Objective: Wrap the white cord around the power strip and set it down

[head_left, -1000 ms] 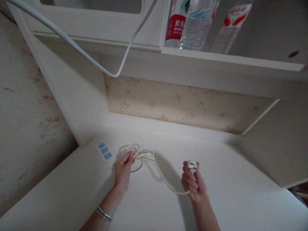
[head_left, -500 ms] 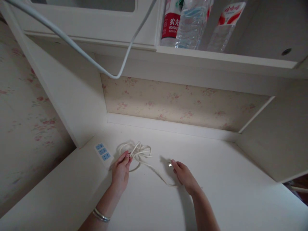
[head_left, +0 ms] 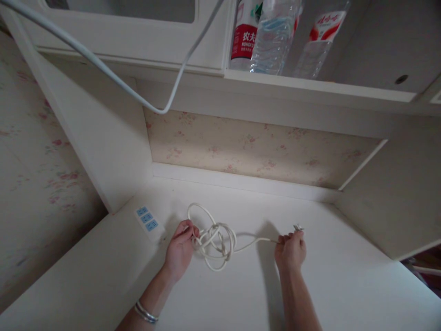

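A white power cord (head_left: pixel 220 248) lies in tangled loops between my two hands above the desk. My left hand (head_left: pixel 181 248) is closed, pinching the loops at their left side. Farther right, my right hand (head_left: pixel 291 252) is wrapped round the plug end of the cord, and the metal prongs of the plug (head_left: pixel 298 227) poke out above the fist. A single strand runs from the tangle to the right hand. Left of my left hand lies a white power strip (head_left: pixel 147 219) with blue socket faces.
The white desk (head_left: pixel 220 303) is bounded by a left side panel (head_left: pixel 99 124) and a right panel (head_left: pixel 396 193). On the shelf above stand several plastic bottles (head_left: pixel 275 41). A thick pale cable (head_left: pixel 120 80) hangs down at upper left.
My right hand has moved right with the plug, drawing out the strand. The tangled loops have shifted right and spread, and my left hand has moved slightly right.
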`<action>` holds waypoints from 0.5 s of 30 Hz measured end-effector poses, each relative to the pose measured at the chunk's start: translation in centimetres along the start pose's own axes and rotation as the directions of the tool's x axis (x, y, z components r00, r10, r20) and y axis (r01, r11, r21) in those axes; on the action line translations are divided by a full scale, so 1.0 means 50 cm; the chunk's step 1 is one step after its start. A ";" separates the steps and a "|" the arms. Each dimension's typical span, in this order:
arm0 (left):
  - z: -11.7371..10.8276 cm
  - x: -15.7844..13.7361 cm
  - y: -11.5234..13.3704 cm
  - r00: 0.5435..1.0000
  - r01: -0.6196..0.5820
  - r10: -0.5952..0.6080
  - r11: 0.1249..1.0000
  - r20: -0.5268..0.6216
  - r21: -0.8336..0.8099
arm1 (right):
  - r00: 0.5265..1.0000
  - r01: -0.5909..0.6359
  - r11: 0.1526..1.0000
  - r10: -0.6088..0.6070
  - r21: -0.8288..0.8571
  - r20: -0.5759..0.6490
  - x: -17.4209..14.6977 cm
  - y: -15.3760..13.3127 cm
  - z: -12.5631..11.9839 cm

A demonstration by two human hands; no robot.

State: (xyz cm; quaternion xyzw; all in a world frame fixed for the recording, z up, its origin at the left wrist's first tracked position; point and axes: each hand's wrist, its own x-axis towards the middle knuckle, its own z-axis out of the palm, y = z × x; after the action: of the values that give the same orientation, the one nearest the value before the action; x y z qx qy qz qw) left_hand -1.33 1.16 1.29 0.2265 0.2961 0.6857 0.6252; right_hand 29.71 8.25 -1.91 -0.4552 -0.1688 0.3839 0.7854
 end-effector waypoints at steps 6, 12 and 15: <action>0.007 -0.008 -0.022 0.995 -0.030 0.008 0.975 0.097 0.220 | 0.994 0.018 0.985 0.000 0.170 -0.107 0.033 -0.026 -0.024; 0.003 -0.002 -0.030 0.995 -0.030 -0.005 0.934 0.095 0.357 | 0.979 -0.203 0.963 0.203 0.178 0.018 0.028 0.002 -0.015; -0.006 0.001 -0.033 0.996 -0.044 0.011 0.918 0.086 0.395 | 0.945 -0.322 0.940 0.313 0.116 0.091 0.007 0.024 0.001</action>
State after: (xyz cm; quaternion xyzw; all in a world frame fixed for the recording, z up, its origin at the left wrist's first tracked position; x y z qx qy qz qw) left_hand -0.36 1.26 -0.05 0.3802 0.3997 0.6104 0.5684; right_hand 29.34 8.91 -2.92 -0.4105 -0.0957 0.5316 0.7347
